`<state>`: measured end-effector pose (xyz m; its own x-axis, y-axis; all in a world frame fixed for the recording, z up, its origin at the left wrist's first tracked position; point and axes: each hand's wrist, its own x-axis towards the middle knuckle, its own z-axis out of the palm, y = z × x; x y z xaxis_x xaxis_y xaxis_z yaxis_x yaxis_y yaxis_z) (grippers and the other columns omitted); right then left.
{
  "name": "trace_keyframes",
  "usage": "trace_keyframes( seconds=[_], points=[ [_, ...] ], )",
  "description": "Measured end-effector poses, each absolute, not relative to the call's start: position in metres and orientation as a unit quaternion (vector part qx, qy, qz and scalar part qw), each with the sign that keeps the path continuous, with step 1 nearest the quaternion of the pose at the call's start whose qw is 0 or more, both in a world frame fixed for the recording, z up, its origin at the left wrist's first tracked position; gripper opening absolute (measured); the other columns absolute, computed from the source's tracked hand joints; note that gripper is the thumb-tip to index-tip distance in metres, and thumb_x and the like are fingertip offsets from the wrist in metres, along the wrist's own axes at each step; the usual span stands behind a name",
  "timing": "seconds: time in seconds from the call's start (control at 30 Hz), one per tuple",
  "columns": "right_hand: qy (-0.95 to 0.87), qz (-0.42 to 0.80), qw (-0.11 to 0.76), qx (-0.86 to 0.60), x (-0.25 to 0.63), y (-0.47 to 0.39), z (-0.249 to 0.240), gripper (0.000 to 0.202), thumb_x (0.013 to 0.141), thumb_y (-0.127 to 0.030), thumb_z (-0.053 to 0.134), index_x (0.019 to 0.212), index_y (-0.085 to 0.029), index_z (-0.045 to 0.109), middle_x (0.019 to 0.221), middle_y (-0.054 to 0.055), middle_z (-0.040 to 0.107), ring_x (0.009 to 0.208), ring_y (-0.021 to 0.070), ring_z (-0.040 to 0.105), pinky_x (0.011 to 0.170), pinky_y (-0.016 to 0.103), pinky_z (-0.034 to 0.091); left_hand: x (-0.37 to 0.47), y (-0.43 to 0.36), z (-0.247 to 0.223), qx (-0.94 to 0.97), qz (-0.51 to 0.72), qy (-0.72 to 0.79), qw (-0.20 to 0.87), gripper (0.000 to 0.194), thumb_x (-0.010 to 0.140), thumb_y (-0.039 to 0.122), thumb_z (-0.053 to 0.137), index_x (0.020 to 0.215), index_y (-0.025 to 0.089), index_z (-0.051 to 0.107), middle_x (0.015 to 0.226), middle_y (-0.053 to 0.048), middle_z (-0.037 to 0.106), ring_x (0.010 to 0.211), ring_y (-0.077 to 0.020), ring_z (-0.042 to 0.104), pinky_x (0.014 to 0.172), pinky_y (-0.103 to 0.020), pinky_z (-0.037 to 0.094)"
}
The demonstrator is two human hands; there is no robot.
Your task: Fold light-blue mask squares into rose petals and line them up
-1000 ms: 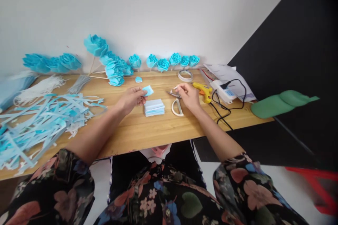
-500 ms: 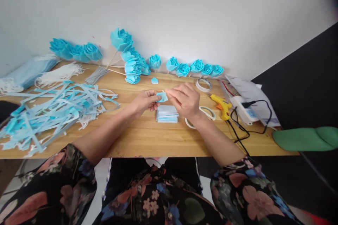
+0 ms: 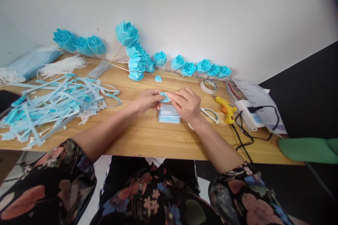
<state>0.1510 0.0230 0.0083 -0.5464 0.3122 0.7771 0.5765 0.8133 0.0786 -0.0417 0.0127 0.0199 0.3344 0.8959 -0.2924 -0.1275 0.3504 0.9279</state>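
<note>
A small light-blue fabric piece point(image 3: 165, 97) is held between both hands above the table's middle. My left hand point(image 3: 149, 100) pinches its left side between thumb and fingers. The fingertips of my right hand point(image 3: 187, 102) are closed on its right edge. Just below the hands lies a stack of folded pale-blue pieces point(image 3: 169, 114), partly covered by the right hand. Behind them, a single cut blue piece point(image 3: 158, 78) rests on the wood.
Blue fabric flowers point(image 3: 203, 66) line the wall. Cut strips point(image 3: 58, 102) are heaped at left, near white cords point(image 3: 62, 66). To the right are tape rolls point(image 3: 208, 86), a yellow glue gun point(image 3: 226, 109), a power strip point(image 3: 249, 115) with cables and a green object point(image 3: 307, 149).
My right fingers have come in onto the blue piece, closer to my left fingers. The camera view has tilted and shifted slightly.
</note>
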Motion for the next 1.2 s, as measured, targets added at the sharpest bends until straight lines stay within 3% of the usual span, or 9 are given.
trace_keyframes(
  seconds=[0.37, 0.53, 0.7, 0.93, 1.1, 1.2],
  points=[
    [-0.883, -0.107, 0.357, -0.286, 0.1466, 0.0185, 0.0049, 0.022, 0.092, -0.016, 0.056, 0.104, -0.022, 0.074, 0.088, 0.006, 0.071, 0.082, 0.0187, 0.058, 0.069, 0.032, 0.047, -0.0456, 0.0154, 0.0145, 0.406, 0.402, 0.41, 0.711, 0.014, 0.086, 0.015, 0.062, 0.073, 0.013, 0.056, 0.057, -0.001, 0.062, 0.045, -0.0074, 0.055, 0.045, -0.018, 0.038],
    [-0.869, 0.011, 0.381, -0.316, 0.1503, 0.0202, 0.0102, 0.024, 0.092, -0.023, 0.054, 0.105, -0.023, 0.074, 0.09, 0.006, 0.069, 0.084, 0.0197, 0.06, 0.076, 0.036, 0.049, -0.0481, 0.017, 0.0142, 0.472, 0.392, 0.424, 0.666, 0.015, 0.086, 0.017, 0.061, 0.072, 0.013, 0.058, 0.055, -0.001, 0.061, 0.044, -0.0075, 0.053, 0.044, -0.018, 0.037],
    [-0.822, 0.159, 0.407, -0.365, 0.1548, 0.0226, 0.0137, 0.033, 0.093, -0.031, 0.055, 0.124, -0.026, 0.065, 0.116, 0.007, 0.069, 0.108, 0.0217, 0.062, 0.095, 0.041, 0.048, -0.0485, 0.0161, 0.0145, 0.558, 0.354, 0.426, 0.618, 0.019, 0.084, 0.02, 0.063, 0.067, 0.015, 0.056, 0.052, 0.001, 0.057, 0.043, -0.007, 0.049, 0.043, -0.019, 0.036],
    [-0.776, 0.307, 0.384, -0.396, 0.1466, 0.0188, 0.0073, 0.045, 0.085, -0.025, 0.063, 0.131, -0.024, 0.06, 0.085, -0.002, 0.064, 0.08, 0.0126, 0.061, 0.084, 0.03, 0.05, -0.0474, 0.0157, 0.0151, 0.593, 0.353, 0.427, 0.584, 0.02, 0.084, 0.023, 0.064, 0.067, 0.015, 0.057, 0.052, 0.001, 0.055, 0.044, -0.0069, 0.047, 0.045, -0.019, 0.034],
    [-0.739, 0.36, 0.427, -0.377, 0.1452, 0.0209, 0.0054, 0.045, 0.086, -0.028, 0.062, 0.131, -0.025, 0.058, 0.08, -0.003, 0.06, 0.074, 0.0121, 0.057, 0.077, 0.029, 0.051, -0.0453, 0.0135, 0.0163, 0.594, 0.382, 0.4, 0.584, 0.027, 0.083, 0.038, 0.066, 0.07, 0.014, 0.061, 0.058, 0.0, 0.057, 0.051, -0.0086, 0.05, 0.049, -0.021, 0.037],
    [-0.729, 0.373, 0.433, -0.376, 0.146, 0.0231, 0.0041, 0.043, 0.087, -0.029, 0.061, 0.13, -0.024, 0.058, 0.079, -0.003, 0.061, 0.074, 0.0121, 0.059, 0.075, 0.029, 0.051, -0.0438, 0.0127, 0.0133, 0.604, 0.383, 0.401, 0.573, 0.02, 0.077, 0.032, 0.072, 0.073, 0.014, 0.062, 0.056, 0.003, 0.053, 0.049, -0.0072, 0.045, 0.047, -0.02, 0.034]
  ],
)
